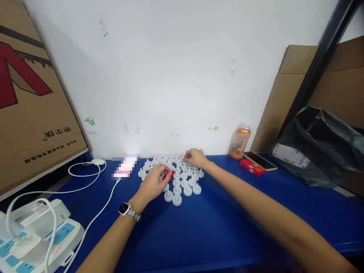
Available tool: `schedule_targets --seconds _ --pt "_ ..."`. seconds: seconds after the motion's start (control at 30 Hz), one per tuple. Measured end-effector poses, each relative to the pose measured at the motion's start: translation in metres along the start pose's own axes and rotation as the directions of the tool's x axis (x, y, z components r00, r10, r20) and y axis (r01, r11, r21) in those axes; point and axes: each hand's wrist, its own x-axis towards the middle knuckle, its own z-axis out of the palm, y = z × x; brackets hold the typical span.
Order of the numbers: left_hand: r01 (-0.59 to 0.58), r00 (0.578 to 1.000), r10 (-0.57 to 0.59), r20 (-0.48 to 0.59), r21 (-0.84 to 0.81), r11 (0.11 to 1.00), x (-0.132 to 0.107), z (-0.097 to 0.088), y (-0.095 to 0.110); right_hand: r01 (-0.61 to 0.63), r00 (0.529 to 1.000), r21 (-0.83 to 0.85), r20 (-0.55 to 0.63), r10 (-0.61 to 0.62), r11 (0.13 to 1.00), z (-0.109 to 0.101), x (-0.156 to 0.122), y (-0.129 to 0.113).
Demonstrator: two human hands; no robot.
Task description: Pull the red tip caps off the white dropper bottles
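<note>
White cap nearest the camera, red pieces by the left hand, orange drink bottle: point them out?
White cap (176, 201): head view, on its round base.
Red pieces (173, 174): head view, on the part showing past the fingers.
Orange drink bottle (240, 143): head view, mid-body.

Blue desk (170, 235). White knobbed discs (184, 183) cluster mid-back; power strip (66, 233) sits left. Bottle (241, 141), red packet (252, 167), dark-screened phone (261, 160) right.
</note>
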Motion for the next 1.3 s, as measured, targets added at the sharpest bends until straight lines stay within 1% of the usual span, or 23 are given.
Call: schedule_targets --seconds 0.07,0.13,0.17,0.23,0.3,0.33,0.4,0.47,0.5,0.57,0.63,0.67,0.7,0.77,0.8,0.87,1.0,1.1,1.17,1.23,1.27,1.3 --pt "0.001 1.0 -0.001 -0.007 0.009 1.0 -0.001 -0.001 0.0 -0.002 1.0 0.025 0.011 0.002 1.0 -0.004 -0.002 -0.004" --pt "0.013 0.999 -0.012 -0.034 0.025 1.0 -0.001 -0.003 0.0 0.001 0.999 0.095 -0.05 0.003 0.996 -0.009 -0.007 -0.012" --pt "0.021 0.998 -0.019 -0.054 0.035 0.999 -0.002 -0.004 0.001 0.015 0.996 0.163 -0.092 0.0 0.986 -0.012 -0.012 -0.017" --pt "0.023 0.995 -0.018 -0.097 0.053 0.998 -0.002 -0.005 0.003 0.079 0.985 0.354 -0.169 -0.019 0.932 -0.016 -0.025 -0.032" --pt "0.0 0.993 0.008 -0.114 0.072 0.997 -0.003 -0.005 0.005 0.162 0.982 0.532 -0.168 -0.084 0.831 -0.017 -0.041 -0.051" --pt "-0.019 0.994 0.028 -0.104 0.081 0.997 -0.004 -0.006 0.006 0.19 0.981 0.589 -0.155 -0.121 0.786 -0.017 -0.049 -0.06" --pt "-0.042 0.998 0.046 -0.05 0.084 0.996 -0.007 -0.007 0.008 0.2 0.979 0.673 -0.115 -0.166 0.712 -0.014 -0.063 -0.076" --pt "-0.027 0.999 0.026 0.021 0.053 0.998 -0.011 -0.011 0.008 0.186 0.98 0.696 -0.079 -0.184 0.694 -0.011 -0.072 -0.086" --pt "-0.01 0.999 0.008 0.046 0.034 0.999 -0.014 -0.013 0.007 0.183 0.98 0.68 -0.071 -0.184 0.71 -0.01 -0.074 -0.088" --pt "0.025 0.997 -0.025 0.071 0.009 1.0 -0.019 -0.017 0.005 0.199 0.979 0.581 -0.075 -0.192 0.789 -0.009 -0.077 -0.09" --pt "0.046 0.997 -0.047 0.069 0.006 0.999 -0.023 -0.019 0.002 0.243 0.97 0.368 -0.063 -0.236 0.897 -0.009 -0.077 -0.09" --pt "0.053 0.996 -0.053 0.067 0.006 0.999 -0.024 -0.019 -0.001 0.266 0.963 0.229 -0.035 -0.265 0.936 -0.009 -0.077 -0.09" --pt "0.057 0.996 -0.057 0.067 0.002 0.998 -0.025 -0.019 -0.003 0.288 0.957 0.087 0.008 -0.29 0.954 -0.009 -0.076 -0.091" --pt "0.057 0.996 -0.056 0.075 -0.014 0.998 -0.025 -0.017 -0.007 0.321 0.946 -0.146 0.091 -0.31 0.936 -0.007 -0.073 -0.094" --pt "0.055 0.995 -0.053 0.082 -0.022 0.998 -0.025 -0.016 -0.009 0.329 0.943 -0.22 0.121 -0.309 0.918 -0.006 -0.071 -0.097" --pt "0.055 0.995 -0.052 0.089 -0.034 0.998 -0.025 -0.016 -0.009 0.33 0.942 -0.305 0.161 -0.293 0.893 -0.002 -0.066 -0.103" --pt "0.061 0.994 -0.056 0.092 -0.045 0.997 -0.025 -0.02 -0.004 0.323 0.94 -0.363 0.229 -0.252 0.874 0.005 -0.059 -0.111" --pt "0.073 0.994 -0.068 0.085 -0.053 0.996 -0.024 -0.021 -0.002 0.33 0.938 -0.368 0.236 -0.256 0.869 0.007 -0.057 -0.113" --pt "0.078 0.994 -0.073 0.083 -0.06 0.995 -0.024 -0.021 -0.001 0.323 0.94 -0.343 0.227 -0.256 0.882 0.005 -0.057 -0.113" --pt "0.087 0.993 -0.081 0.087 -0.064 0.994 -0.024 -0.02 -0.001 0.276 0.956 -0.253 0.176 -0.236 0.927 0.002 -0.058 -0.11" --pt "0.093 0.992 -0.087 0.089 -0.064 0.994 -0.024 -0.02 0.0 0.236 0.967 -0.159 0.132 -0.216 0.959 0.0 -0.059 -0.108" --pt "0.099 0.992 -0.094 0.09 -0.063 0.993 -0.024 -0.019 0.0 0.193 0.978 -0.026 0.086 -0.19 0.981 -0.003 -0.061 -0.105"
